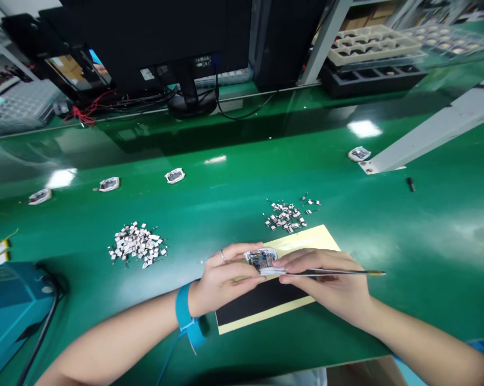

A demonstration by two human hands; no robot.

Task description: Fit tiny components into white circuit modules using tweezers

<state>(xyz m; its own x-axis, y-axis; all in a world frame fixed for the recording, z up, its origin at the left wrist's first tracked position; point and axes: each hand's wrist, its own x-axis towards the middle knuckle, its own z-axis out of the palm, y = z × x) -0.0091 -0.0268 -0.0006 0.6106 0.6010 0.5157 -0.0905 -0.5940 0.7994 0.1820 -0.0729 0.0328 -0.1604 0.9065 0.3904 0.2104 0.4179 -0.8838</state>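
Observation:
My left hand [224, 274] grips a small white housing with a circuit board in it [261, 258], fingers and thumb at its left side. A ring is on one finger, and a blue wrist strap [183, 306] circles the wrist. My right hand [333, 279] is closed around slim metal tweezers [372, 273], whose back end points right. Its fingertips meet the housing's right edge, where they partly hide the tweezer tips. Both hands are above a black sheet with pale yellow borders [261, 300]. Just beyond it lies a pile of small white parts with leads [285, 215].
Another pile of small parts [136, 242] lies left. Similar housings [175, 175] stand spaced along the green bench [225, 187]. A grey metal post [430, 128] slants down at right. Blue equipment [12, 305] is at lower left; a monitor [157, 37] and trays [374, 75] stand behind.

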